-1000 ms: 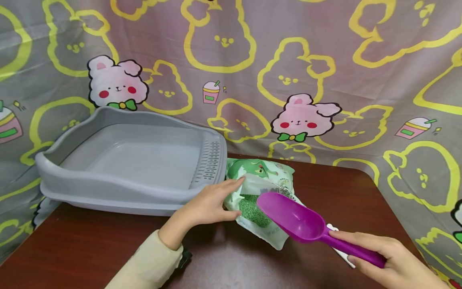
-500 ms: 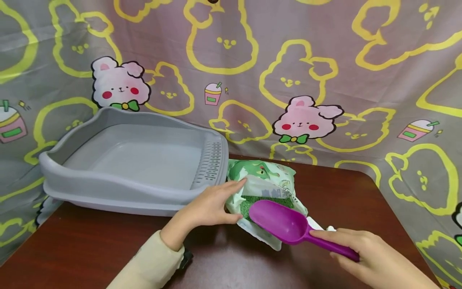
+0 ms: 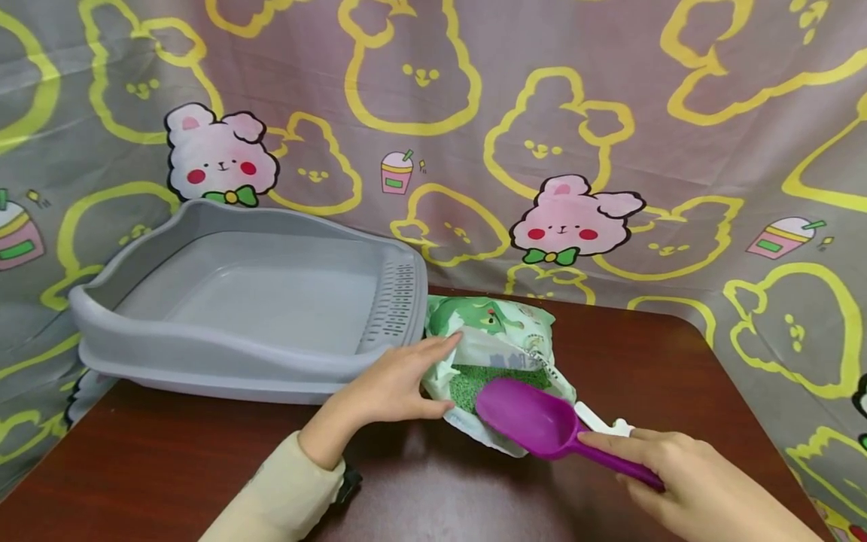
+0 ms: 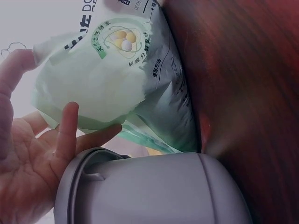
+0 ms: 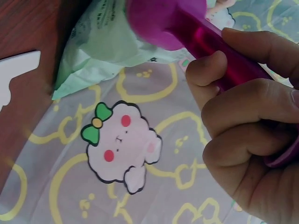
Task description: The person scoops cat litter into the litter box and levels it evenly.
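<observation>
My right hand (image 3: pixel 677 467) grips a purple scoop (image 3: pixel 531 418) by its handle; the fingers curl round it in the right wrist view. The scoop's tip overlaps green pellets (image 3: pixel 466 388) in the mouth of an opened pale green bag (image 3: pixel 488 316), and its bowl shows bare plastic inside. At the bag's left side, my left hand (image 3: pixel 400 384) has its thumb and fingers spread against the opening. Seen from the left wrist, the fingertips touch the bag's printed plastic (image 4: pixel 93 88) and the fingers are mostly straight.
Left of the bag stands a large grey litter tray (image 3: pixel 203 354) with a slotted strip on its right. A flat white piece (image 3: pixel 596 418) lies behind the scoop handle on the brown table (image 3: pixel 650 361). A patterned curtain (image 3: pixel 433 158) hangs behind the table.
The scoop has moved down and left to the pellets in the bag's mouth, with a slight shift right over the last half second. The left hand has stayed at the bag.
</observation>
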`<state>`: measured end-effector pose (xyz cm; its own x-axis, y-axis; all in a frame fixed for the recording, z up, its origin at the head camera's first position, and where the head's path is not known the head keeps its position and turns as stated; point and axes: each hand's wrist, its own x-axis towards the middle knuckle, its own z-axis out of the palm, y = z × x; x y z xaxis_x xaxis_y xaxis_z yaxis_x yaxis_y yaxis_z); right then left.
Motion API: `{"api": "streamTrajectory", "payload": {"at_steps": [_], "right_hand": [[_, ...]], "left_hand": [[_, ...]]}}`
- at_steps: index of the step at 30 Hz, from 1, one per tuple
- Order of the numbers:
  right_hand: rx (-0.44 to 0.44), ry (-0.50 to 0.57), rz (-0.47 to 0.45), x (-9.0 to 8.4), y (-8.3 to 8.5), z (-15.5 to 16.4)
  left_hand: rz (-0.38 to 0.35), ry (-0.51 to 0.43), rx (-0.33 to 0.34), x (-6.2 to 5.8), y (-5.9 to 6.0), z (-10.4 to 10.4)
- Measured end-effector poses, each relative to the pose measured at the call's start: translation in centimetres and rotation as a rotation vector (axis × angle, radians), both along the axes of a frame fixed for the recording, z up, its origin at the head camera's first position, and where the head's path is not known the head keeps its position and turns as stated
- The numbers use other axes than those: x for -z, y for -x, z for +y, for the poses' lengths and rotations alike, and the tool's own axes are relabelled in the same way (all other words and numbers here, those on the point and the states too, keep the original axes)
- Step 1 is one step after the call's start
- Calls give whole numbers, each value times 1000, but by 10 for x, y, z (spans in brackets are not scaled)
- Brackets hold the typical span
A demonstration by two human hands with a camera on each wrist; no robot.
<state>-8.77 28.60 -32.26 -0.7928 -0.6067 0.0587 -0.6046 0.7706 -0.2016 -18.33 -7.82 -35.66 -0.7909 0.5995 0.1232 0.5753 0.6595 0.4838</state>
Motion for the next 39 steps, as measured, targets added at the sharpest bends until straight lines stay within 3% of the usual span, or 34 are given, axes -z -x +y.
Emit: {"api": "streamTrajectory", "payload": {"at_steps": [9,13,17,22,30,39], "right_hand": [[144,-88,-165,-5,-3,-10],[166,-102,-138,-4,-4,-14],[123,-76,-27,-1,-6,-20],[124,-53,29,5,-6,-28],[171,-56,22,12,0,-32],[185,-13,-61,19,7,-32]], "left_hand": [[-6,11,-4,0,0,-1],[-7,16,-7,1,0,-1],[-1,18,-6,1,1,-1],[5,20,-2,1,1,-1],[-5,21,0,0,1,-1],[-12,16,-2,1,-2,-2]]}}
